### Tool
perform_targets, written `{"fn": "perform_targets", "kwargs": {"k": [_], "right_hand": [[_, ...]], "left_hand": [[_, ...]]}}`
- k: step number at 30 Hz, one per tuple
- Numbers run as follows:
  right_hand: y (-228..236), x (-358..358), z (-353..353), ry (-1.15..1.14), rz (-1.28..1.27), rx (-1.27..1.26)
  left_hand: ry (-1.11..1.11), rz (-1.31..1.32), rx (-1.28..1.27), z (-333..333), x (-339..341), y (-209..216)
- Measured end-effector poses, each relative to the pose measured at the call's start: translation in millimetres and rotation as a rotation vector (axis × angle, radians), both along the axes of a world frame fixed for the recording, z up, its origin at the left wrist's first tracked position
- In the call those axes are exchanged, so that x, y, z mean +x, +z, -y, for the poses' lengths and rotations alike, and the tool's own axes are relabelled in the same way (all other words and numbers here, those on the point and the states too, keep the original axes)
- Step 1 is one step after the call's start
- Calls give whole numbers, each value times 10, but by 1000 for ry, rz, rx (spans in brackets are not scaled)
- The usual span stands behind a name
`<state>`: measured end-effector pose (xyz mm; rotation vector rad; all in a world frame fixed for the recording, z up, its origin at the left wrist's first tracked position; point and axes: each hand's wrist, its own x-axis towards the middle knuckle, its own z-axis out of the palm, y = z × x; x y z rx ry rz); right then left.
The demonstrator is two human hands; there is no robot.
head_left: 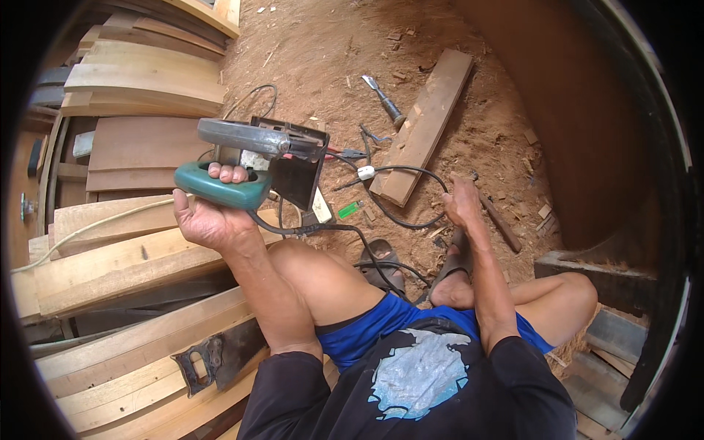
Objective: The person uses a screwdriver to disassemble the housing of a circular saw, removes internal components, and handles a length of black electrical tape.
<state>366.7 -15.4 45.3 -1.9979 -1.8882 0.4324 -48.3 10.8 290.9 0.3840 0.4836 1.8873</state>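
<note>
My left hand [209, 227] is closed around the green handle of a circular saw [224, 188], holding it up over the stacked boards at the left. The saw's metal guard and dark base plate face away from me. A black cord [334, 227] trails from it toward my feet. Low over the ground, my right hand [462, 202] has its fingers closed at a loop of black cable [419, 171], which runs to a white plug [366, 172]. Beside that hand lies a hammer [502, 225] with a wooden handle. My fingertips there are partly hidden.
A wooden plank [429, 121] lies on the sawdust-covered ground, with a chisel [384, 101] beside it. Red-handled pliers [346, 153] and a small green object [349, 210] are nearer. Stacked boards [147, 70] fill the left side; a handsaw [220, 359] rests on them.
</note>
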Motion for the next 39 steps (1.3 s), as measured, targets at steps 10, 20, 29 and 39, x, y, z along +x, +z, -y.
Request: {"fn": "perform_targets", "kwargs": {"k": [10, 20, 29, 39], "right_hand": [[-320, 1229, -164, -335, -55, -213], [-672, 1014, -622, -312, 3, -269], [-846, 782, -1045, -343, 200, -420], [-951, 1526, -614, -448, 63, -200]], "left_hand": [[-23, 9, -84, 109, -127, -132], [-208, 125, -217, -33, 412, -138], [-408, 109, -216, -154, 776, -199], [-526, 153, -202, -272, 1168, -212]]}}
